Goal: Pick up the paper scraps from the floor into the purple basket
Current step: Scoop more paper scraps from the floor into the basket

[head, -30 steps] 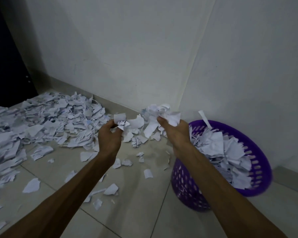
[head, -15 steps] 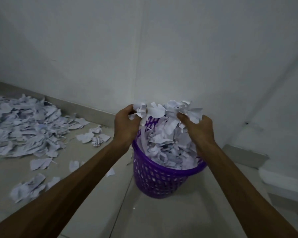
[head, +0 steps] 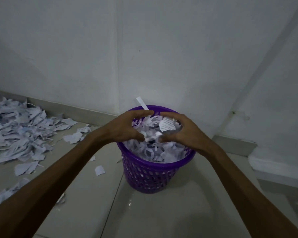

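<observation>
While both hands hover over the round purple plastic basket [head: 155, 170] in the far corner, the left hand [head: 126, 127] and right hand [head: 182, 133] are spread apart with fingers loosely arched, grasping nothing. Torn white paper scraps [head: 155, 148] fill the basket; a large pile of scraps [head: 19, 129] covers the tiled floor [head: 162, 212] at left.

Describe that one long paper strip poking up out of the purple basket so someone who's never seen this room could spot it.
Find the corner where the two white walls meet; the purple basket stands on the floor right in front of it. At the basket's far rim a narrow white strip sticks up. Unlike the crumpled scraps heaped inside, it is straight, long and rises clear above the rim.
</observation>
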